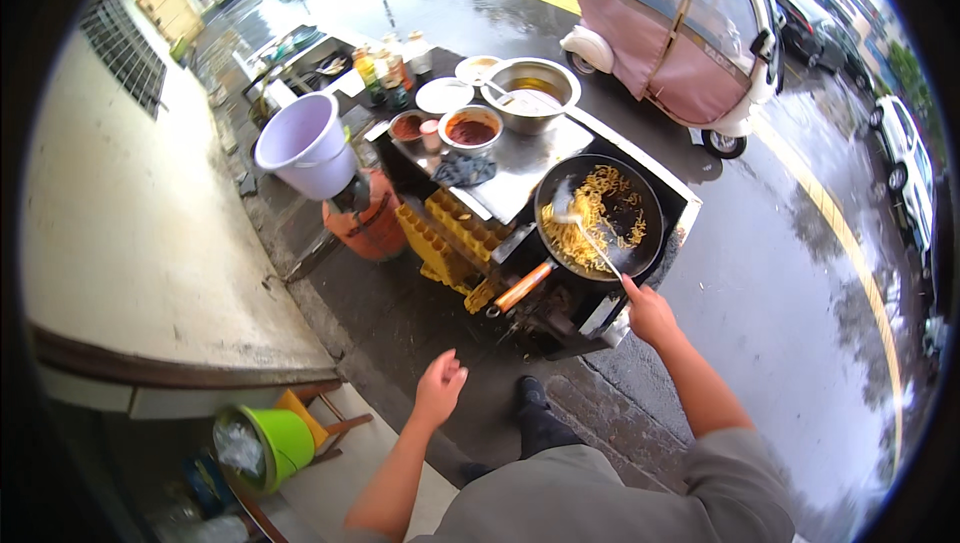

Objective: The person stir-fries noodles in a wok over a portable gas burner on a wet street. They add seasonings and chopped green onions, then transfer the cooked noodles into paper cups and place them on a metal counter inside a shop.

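My right hand (pixel 648 310) is closed around the end of a long-handled metal ladle (pixel 592 241). The ladle's head rests among yellow noodles (pixel 602 198) in a dark wok-like pan (pixel 630 258). The pan sits on the near right end of a cooking cart, its orange-brown wooden handle (pixel 525 288) pointing down and left. My left hand (pixel 441 388) is in the air below and left of that handle, holding nothing, its fingers loosely curled. Beyond the pan, on the cart's steel top (pixel 551 156), lie a dark crumpled cloth (pixel 465 169) and a bowl of red sauce (pixel 471 128).
A large steel pot (pixel 531 92) with a ladle, a white plate (pixel 445 95) and bottles (pixel 390 66) stand farther back. Left are a lilac bucket (pixel 307 141), an orange-covered gas cylinder (pixel 367 220) and yellow egg trays (pixel 442 235). A covered pink three-wheeler (pixel 645 40) with a person inside is beyond the cart.
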`<state>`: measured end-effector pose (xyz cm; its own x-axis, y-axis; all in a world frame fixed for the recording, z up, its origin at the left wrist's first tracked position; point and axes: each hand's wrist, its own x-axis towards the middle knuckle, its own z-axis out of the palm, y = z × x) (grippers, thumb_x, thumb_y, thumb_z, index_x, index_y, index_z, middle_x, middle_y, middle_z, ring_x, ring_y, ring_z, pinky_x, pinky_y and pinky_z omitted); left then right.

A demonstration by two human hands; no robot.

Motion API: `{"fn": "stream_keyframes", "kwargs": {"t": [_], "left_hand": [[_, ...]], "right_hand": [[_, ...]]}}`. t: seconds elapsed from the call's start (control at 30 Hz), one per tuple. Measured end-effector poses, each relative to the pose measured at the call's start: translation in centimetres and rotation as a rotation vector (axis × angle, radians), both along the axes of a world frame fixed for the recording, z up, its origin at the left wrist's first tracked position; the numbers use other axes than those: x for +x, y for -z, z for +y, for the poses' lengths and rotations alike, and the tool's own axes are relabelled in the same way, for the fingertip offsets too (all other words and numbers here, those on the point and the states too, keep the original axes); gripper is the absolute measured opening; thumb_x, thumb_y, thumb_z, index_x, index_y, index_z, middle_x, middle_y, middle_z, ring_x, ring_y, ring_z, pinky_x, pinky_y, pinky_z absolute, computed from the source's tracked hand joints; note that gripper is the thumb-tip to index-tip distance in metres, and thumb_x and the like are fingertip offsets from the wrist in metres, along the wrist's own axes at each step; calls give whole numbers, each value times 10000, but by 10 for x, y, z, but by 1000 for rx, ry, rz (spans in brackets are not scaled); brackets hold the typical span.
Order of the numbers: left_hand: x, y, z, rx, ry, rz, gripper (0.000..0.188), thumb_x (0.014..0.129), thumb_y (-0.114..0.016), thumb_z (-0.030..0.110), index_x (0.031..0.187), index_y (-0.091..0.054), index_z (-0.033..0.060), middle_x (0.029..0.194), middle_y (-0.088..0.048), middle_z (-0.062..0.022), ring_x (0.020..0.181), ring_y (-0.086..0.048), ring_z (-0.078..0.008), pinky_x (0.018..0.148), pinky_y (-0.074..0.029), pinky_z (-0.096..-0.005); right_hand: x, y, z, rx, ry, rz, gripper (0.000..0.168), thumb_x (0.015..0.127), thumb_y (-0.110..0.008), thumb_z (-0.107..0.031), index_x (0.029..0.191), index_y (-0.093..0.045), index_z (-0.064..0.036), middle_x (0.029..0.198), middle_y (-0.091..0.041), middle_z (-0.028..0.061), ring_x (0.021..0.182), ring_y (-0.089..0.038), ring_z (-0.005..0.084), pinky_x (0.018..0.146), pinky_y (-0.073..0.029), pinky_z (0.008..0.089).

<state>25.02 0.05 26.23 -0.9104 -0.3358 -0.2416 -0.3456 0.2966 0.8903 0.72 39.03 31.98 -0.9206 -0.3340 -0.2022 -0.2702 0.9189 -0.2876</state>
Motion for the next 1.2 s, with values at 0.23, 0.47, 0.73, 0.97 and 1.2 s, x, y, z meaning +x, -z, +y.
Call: {"fn": "stream_keyframes", "kwargs": {"t": [0.23, 0.47, 0.73, 0.97, 1.2], "left_hand": [[-262, -31, 56, 148, 618, -547, 531, 926, -739, 382, 1305, -566, 52, 1002, -658, -77, 755, -646, -167, 700, -568, -345], [-252, -43, 78, 125, 526, -606, 195, 912, -689, 199, 922, -529, 88, 621, -546, -25, 458, -510, -121, 402, -413, -304], [-96, -117, 59, -200, 361, -285, 326, 866, -714, 257, 1018, -614, -14, 890, -690, -235, 840, -692, -398, 746, -534, -462], [88, -149, 33, -168, -77, -213, 344, 875, -696, 247, 1081, -601, -12, 893, -671, -254, 875, -671, -432, 774, -522, -478], [290, -179, 58, -135, -504, -174, 320, 909, -674, 233, 1083, -568, -14, 840, -671, -186, 795, -697, -346, 735, -540, -441]], "right_hand": [[-25, -25, 41, -287, 73, 19, 535, 934, -565, -104, 1464, -501, -138, 1001, -645, 217, 923, -647, 444, 817, -536, 524], [-6, -60, 111, 133, -132, -142, 610, 886, -547, -43, 1467, -536, -227, 937, -625, 133, 821, -674, 380, 718, -553, 483], [-1, -90, 25, -230, -283, 214, 636, 850, -596, 2, 1468, -531, -137, 891, -594, 138, 733, -641, 376, 647, -544, 463], [56, -140, -21, -169, -585, 251, 518, 895, -603, -30, 1389, -618, -184, 907, -621, 125, 753, -679, 353, 652, -562, 437], [127, -137, -194, -178, -1081, 259, 673, 861, -637, -73, 1503, -484, -203, 911, -574, 140, 769, -651, 348, 639, -544, 460]]}}
